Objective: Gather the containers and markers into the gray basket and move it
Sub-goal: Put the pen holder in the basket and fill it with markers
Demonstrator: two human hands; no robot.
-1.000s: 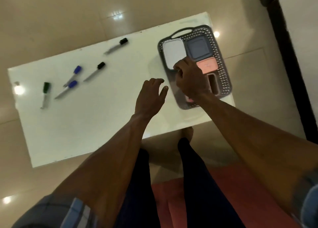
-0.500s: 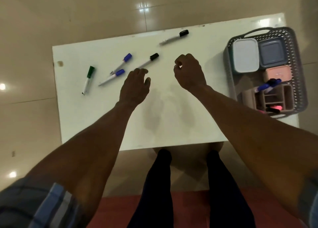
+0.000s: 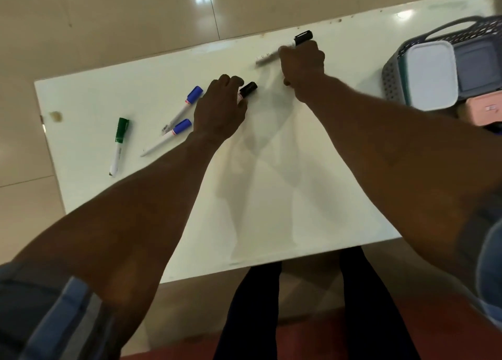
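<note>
My left hand (image 3: 220,110) closes on a black-capped marker (image 3: 248,89) at mid-table; only its cap shows past my fingers. My right hand (image 3: 303,61) pinches a second black-capped marker (image 3: 301,38) near the far edge, its white barrel sticking out to the left. Two blue-capped markers (image 3: 194,95) (image 3: 181,126) lie just left of my left hand, and a green-capped marker (image 3: 121,127) lies further left. The gray basket (image 3: 391,69) stands at the right edge, holding a white container (image 3: 432,74), a gray container (image 3: 478,69) and a pink container (image 3: 486,110).
The white table (image 3: 271,196) stands on a beige tiled floor (image 3: 108,15). A brown stain (image 3: 55,116) marks the table's left end. My dark-trousered legs (image 3: 252,305) and a red mat show below the near edge.
Both hands moved forward onto the two black-capped markers and closed on them. The view shifted, pushing the basket partly out of frame at the right.
</note>
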